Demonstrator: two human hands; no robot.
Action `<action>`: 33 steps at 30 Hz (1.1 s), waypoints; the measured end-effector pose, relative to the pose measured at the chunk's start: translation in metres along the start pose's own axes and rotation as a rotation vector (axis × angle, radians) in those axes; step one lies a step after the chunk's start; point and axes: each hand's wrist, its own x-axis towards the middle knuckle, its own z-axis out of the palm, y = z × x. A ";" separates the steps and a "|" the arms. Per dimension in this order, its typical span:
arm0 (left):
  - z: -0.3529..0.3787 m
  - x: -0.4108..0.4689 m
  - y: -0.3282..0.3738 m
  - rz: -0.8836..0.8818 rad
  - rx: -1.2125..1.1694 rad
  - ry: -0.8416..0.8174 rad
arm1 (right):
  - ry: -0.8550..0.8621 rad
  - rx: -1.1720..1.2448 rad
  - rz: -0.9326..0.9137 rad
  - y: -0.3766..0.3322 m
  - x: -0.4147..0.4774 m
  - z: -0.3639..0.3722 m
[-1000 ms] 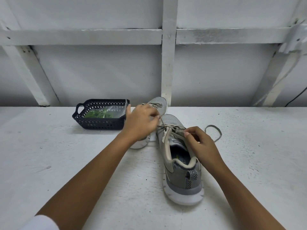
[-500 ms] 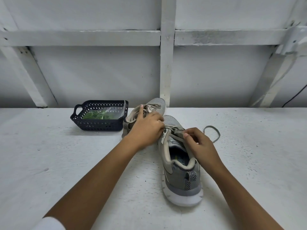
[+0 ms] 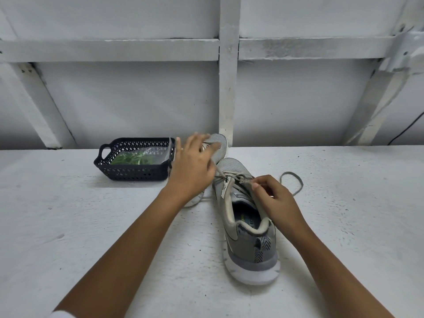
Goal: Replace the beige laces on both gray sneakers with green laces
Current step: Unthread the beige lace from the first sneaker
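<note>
Two gray sneakers stand on the white table. The near sneaker (image 3: 250,244) points away from me, its beige lace (image 3: 294,182) loosened and looping out to the right. My right hand (image 3: 275,200) pinches this sneaker's right eyelet edge near the tongue. My left hand (image 3: 192,166) hovers above the far sneaker (image 3: 219,143) and hides most of it. A taut strand of the lace runs from the near sneaker's top eyelets up into the left hand's lower fingers, while its other fingers are spread. The green laces (image 3: 133,159) lie in a clear bag inside the basket.
A dark blue plastic basket (image 3: 135,173) with handles sits left of the sneakers near the table's back edge. Behind the table stands a white panelled wall with a vertical post (image 3: 227,88). Bare table (image 3: 68,226) stretches left, right and in front.
My left hand dipped to the near sneaker's eyelets, then rose up and to the left with fingers spreading, drawing a lace strand taut. My right hand stayed on the sneaker.
</note>
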 end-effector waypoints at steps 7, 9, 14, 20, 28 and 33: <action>0.013 -0.003 0.012 0.080 0.023 -0.287 | 0.006 0.014 0.001 -0.001 0.000 0.001; 0.014 -0.005 0.010 0.041 -0.003 -0.232 | 0.001 0.011 0.003 -0.002 0.000 0.000; 0.007 -0.004 0.000 -0.103 -0.127 0.063 | -0.004 0.009 0.011 -0.001 0.000 0.000; -0.011 -0.008 -0.010 -0.210 -0.400 0.194 | -0.008 0.006 0.013 -0.001 0.000 0.000; -0.014 -0.019 -0.015 -0.024 -0.373 0.050 | 0.014 -0.079 0.078 0.002 0.023 -0.005; 0.006 -0.010 -0.006 0.164 0.001 -0.117 | -0.081 -0.401 0.051 0.012 0.056 -0.001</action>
